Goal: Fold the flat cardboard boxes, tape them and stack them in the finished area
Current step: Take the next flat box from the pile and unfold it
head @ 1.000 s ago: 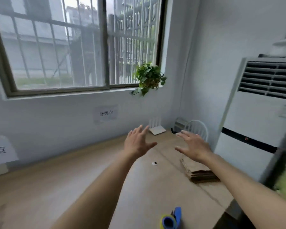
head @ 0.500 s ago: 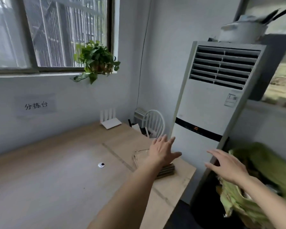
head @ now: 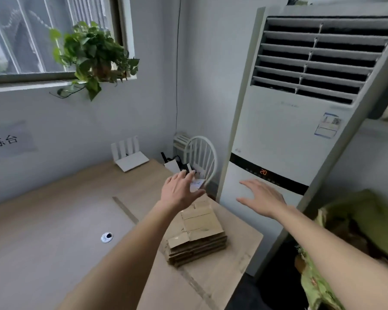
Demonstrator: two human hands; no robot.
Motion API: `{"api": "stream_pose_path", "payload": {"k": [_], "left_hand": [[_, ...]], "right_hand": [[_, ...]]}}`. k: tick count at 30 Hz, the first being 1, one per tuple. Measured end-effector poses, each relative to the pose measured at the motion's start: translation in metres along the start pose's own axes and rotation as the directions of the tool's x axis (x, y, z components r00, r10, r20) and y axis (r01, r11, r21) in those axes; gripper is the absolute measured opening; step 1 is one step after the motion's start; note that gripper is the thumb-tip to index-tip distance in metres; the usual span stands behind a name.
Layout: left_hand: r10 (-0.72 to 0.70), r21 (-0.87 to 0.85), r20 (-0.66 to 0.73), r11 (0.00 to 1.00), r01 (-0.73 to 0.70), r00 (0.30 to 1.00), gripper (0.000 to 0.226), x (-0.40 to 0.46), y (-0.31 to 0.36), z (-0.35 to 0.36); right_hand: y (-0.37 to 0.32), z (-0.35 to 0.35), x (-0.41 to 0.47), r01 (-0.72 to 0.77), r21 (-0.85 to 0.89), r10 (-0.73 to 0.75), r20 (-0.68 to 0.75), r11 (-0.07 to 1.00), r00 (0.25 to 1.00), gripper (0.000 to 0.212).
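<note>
At the table's (head: 54, 220) right end the stack of flat boxes (head: 197, 238) lay untouched. Since a second earlier the view had swung right, bringing the left hand (head: 180, 191) above the stack and the right hand (head: 262, 199) beyond it, fingers spread, holding nothing. Picking up seemed imminent.

The stack of flat cardboard boxes (head: 196, 233) at lower centre is plain brown, the table (head: 54, 220) light wood-toned, the air conditioner (head: 285, 130) at right white with a black band, the plant (head: 94, 52) at upper left green.
</note>
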State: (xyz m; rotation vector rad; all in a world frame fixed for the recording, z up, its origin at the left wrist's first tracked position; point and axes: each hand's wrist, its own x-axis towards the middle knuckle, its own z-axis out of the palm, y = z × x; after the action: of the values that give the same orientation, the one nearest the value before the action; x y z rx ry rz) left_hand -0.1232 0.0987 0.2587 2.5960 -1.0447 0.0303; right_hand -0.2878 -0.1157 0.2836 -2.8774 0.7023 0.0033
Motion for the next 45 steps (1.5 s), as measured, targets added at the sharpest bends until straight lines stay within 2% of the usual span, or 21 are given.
{"api": "stream_pose_path", "payload": {"k": [4, 7, 10, 14, 17, 22, 26, 30, 35, 39, 45], "left_hand": [[-0.217, 0.000, 0.074, 0.976, 0.217, 0.973, 0.086, 0.026, -0.037, 0.055], [-0.406, 0.013, 0.140, 0.913, 0.409, 0.903, 0.088, 0.030, -0.064, 0.112], [-0.521, 0.047, 0.234, 0.849, 0.526, 0.821, 0.091, 0.033, -0.081, 0.178], [-0.601, 0.063, 0.395, 0.772, 0.633, 0.694, 0.100, 0.039, -0.092, 0.257], [-0.640, 0.036, 0.424, 0.719, 0.694, 0.641, 0.102, 0.050, -0.092, 0.302], [-0.734, -0.030, 0.386, 0.596, 0.803, 0.559, 0.118, 0.083, -0.099, 0.355], [-0.783, -0.078, 0.371, 0.509, 0.857, 0.499, 0.127, 0.092, -0.103, 0.369], [-0.782, -0.109, 0.354, 0.510, 0.853, 0.513, 0.130, 0.088, -0.101, 0.365], [-0.784, -0.252, 0.325, 0.468, 0.847, 0.529, 0.136, 0.075, -0.093, 0.339], [-0.737, -0.402, 0.291, 0.485, 0.777, 0.610, 0.136, 0.039, -0.084, 0.302], [-0.650, -0.542, 0.141, 0.580, 0.608, 0.746, 0.135, -0.058, -0.066, 0.230]], "right_hand": [[0.008, 0.047, 0.072, 0.080, 0.057, -0.084, 0.077, 0.995, 0.993, 0.067], [0.025, 0.108, 0.126, 0.080, 0.123, -0.103, 0.188, 0.989, 0.977, 0.068], [0.047, 0.180, 0.171, 0.079, 0.159, -0.124, 0.295, 0.984, 0.947, 0.072], [0.077, 0.273, 0.206, 0.016, 0.230, -0.123, 0.459, 0.973, 0.880, 0.084], [0.093, 0.323, 0.226, -0.036, 0.242, -0.106, 0.547, 0.969, 0.830, 0.093], [0.094, 0.362, 0.255, -0.106, 0.359, -0.117, 0.546, 0.927, 0.830, 0.103], [0.089, 0.378, 0.265, -0.126, 0.403, -0.112, 0.517, 0.906, 0.848, 0.107], [0.085, 0.376, 0.256, -0.076, 0.372, -0.132, 0.503, 0.925, 0.854, 0.107], [0.073, 0.351, 0.238, -0.030, 0.467, -0.172, 0.383, 0.884, 0.908, 0.106], [0.059, 0.314, 0.215, 0.048, 0.474, -0.203, 0.282, 0.879, 0.938, 0.109], [0.013, 0.258, 0.146, 0.191, 0.465, -0.323, 0.223, 0.864, 0.920, 0.111]]}}
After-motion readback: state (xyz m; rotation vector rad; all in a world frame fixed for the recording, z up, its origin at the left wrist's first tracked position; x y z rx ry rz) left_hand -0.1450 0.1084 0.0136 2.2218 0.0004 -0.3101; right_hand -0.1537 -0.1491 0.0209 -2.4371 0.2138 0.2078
